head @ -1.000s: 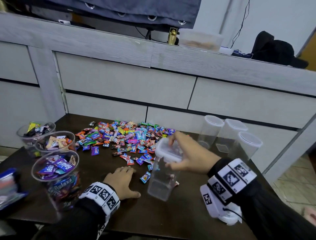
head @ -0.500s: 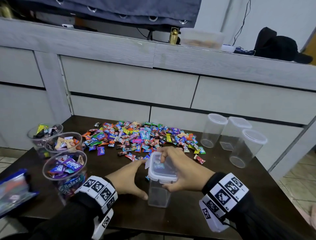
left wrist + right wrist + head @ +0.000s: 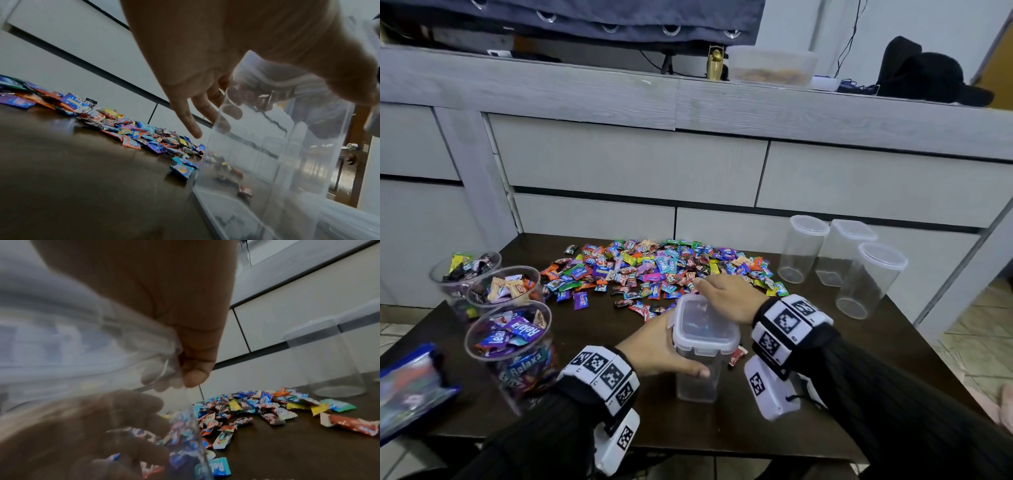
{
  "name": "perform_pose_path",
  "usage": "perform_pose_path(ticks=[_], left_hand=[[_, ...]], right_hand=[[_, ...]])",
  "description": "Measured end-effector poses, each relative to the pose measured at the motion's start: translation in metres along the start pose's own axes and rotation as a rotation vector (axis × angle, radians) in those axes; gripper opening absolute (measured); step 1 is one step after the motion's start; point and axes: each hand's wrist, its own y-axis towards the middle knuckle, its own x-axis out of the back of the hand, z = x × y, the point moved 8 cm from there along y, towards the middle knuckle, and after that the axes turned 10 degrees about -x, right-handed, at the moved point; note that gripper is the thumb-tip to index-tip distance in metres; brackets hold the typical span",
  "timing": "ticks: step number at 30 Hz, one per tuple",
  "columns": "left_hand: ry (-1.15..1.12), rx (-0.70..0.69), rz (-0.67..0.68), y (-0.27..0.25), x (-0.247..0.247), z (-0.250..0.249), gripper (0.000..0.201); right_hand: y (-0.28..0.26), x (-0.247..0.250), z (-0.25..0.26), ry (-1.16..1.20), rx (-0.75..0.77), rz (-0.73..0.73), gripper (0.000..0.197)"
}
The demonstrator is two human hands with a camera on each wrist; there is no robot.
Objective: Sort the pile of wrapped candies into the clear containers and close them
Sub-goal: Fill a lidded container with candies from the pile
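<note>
"Relaxa" shows on the purple wrappers (image 3: pixel 525 330) in the open cup just off the left hand (image 3: pixel 654 346), and again on the cup's side. A blue candy (image 3: pixel 220 467) below the right hand (image 3: pixel 185 305) reads "Rel", the rest cut off.

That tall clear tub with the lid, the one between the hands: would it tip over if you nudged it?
Probably yes. The lidded container is tall with a narrow base and looks nearly empty, so likely light and top-heavy. Its smooth clear walls may slip on the dark table. For now the left hand grips its side and the right hand its lid, steadying it.
</note>
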Motion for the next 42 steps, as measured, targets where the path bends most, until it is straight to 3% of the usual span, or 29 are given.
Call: perform_pose_path(ticks=[3, 8, 11, 14, 17, 20, 24, 32, 34, 39, 42], left_hand=[[-0.033, 0.036, -0.007, 0.0, -0.003, 0.004, 0.083], [-0.047, 0.013, 0.012, 0.004, -0.009, 0.003, 0.079], [-0.038, -0.002, 0.023, 0.005, -0.009, 0.006, 0.076], [-0.013, 0.0, 0.033, 0.006, -0.008, 0.01, 0.074], [-0.002, 0.002, -0.03, 0.007, -0.005, 0.013, 0.081], [0.047, 0.001, -0.048, 0.006, -0.005, 0.014, 0.088], [0.086, -0.006, -0.051, 0.002, -0.006, 0.012, 0.11], [-0.101, -0.012, -0.015, -0.004, 0.004, 0.001, 0.115], [-0.157, -0.002, 0.036, -0.002, -0.007, -0.002, 0.106], [-0.237, 0.058, 0.18, -0.003, -0.03, 0.001, 0.067], [-0.194, 0.067, 0.187, 0.0, -0.03, 0.003, 0.064]], right_hand=[[0.009, -0.009, 0.004, -0.06, -0.053, 0.032, 0.045], [0.012, -0.012, 0.004, 0.015, -0.131, 0.116, 0.026], [0.015, -0.012, 0.004, -0.04, -0.091, 0.078, 0.027], [0.017, -0.007, -0.001, 0.048, -0.055, 0.007, 0.023], [0.015, 0.003, -0.005, 0.09, -0.034, -0.084, 0.032], [0.009, 0.01, -0.022, 0.137, -0.112, -0.183, 0.045], [0.001, 0.005, -0.039, 0.108, -0.203, -0.199, 0.058], [-0.001, 0.004, -0.012, 0.184, 0.045, -0.123, 0.055], [0.0, 0.002, -0.007, 0.133, 0.042, -0.114, 0.056], [0.007, -0.008, -0.018, 0.002, -0.154, -0.033, 0.054], [0.005, -0.006, -0.019, 0.06, -0.142, -0.073, 0.051]])
